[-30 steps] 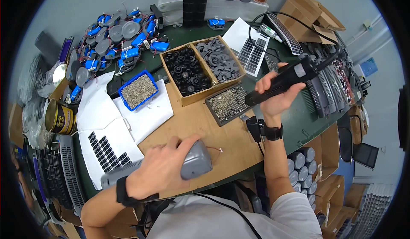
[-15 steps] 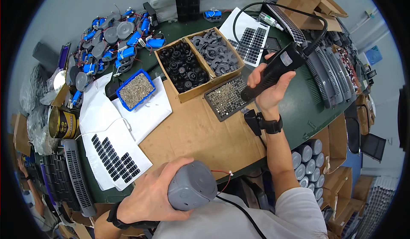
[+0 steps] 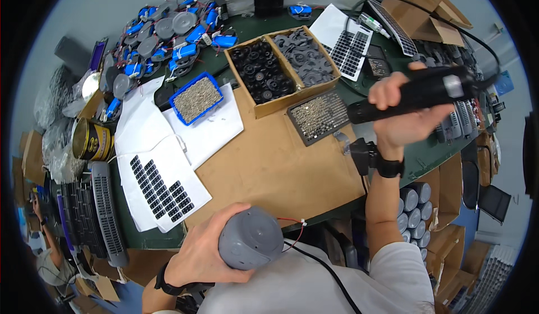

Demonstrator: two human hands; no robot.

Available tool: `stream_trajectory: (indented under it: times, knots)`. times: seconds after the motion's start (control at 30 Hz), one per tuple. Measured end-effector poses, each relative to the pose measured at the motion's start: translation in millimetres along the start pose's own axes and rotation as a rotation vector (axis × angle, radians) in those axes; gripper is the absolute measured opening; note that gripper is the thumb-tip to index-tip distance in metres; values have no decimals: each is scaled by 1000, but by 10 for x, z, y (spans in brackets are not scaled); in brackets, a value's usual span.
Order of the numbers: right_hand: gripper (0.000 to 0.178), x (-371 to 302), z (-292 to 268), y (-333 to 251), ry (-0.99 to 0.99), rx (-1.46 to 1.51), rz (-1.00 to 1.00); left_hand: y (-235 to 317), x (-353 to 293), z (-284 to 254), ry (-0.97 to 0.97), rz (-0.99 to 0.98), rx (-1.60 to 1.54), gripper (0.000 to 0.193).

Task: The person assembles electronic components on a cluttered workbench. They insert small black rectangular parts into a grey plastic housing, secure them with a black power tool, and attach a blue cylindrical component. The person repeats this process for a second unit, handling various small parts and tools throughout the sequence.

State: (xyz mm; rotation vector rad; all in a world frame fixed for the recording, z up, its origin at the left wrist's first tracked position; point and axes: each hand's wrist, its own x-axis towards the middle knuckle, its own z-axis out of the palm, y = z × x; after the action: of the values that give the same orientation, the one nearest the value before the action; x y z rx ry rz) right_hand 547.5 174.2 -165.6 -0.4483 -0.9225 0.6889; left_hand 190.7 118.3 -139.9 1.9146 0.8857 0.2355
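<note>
A dark green surface [image 3: 143, 236] is filling the middle of the room, with a brown cardboard sheet [image 3: 269, 168] lying across its near part. A divided cardboard box [image 3: 297, 98] is holding black wheel-like parts and gray parts; a dark tray [image 3: 337, 129] of small metal pieces is resting just beside it. To the left, a blue tray [image 3: 205, 111] is standing on white paper near a sheet of black stickers [image 3: 168, 165], and a heap of gray discs with blue cells [image 3: 168, 39] is spreading behind. Gray cylinders [image 3: 414, 218] are standing below the right edge, a dark chair [image 3: 494, 203] beyond them; another person [image 3: 53, 266] is showing at far left.

The left hand [image 3: 205, 246] is curling its fingers around a gray housing [image 3: 251, 238], which is facing its round end upward close to the white shirt. The right hand [image 3: 400, 117] is gripping a black corded tool [image 3: 432, 86], its nose pointing toward the dark tray. Compared with a second ago, the housing is no longer lying side-on over the cardboard, and the tool is now tilting nearer to level.
</note>
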Motion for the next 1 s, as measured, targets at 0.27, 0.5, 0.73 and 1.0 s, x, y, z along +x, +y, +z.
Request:
stream_trajectory:
  times: [0.27,0.5,0.73,1.0]
  knots:
    - [86,30,75,194,61,-223,20,-51,-63,106,-15,-24,-75,93]
    - [76,-27,-219,478,128,-377,77,-60,-80,138,11,-33,-62,92]
    - [77,-43,-242,556,139,-351,114,-48,-50,172,18,-68,-21,92]
    - [79,-68,-234,564,31,-379,134,-25,-36,175,20,-87,-36,92]
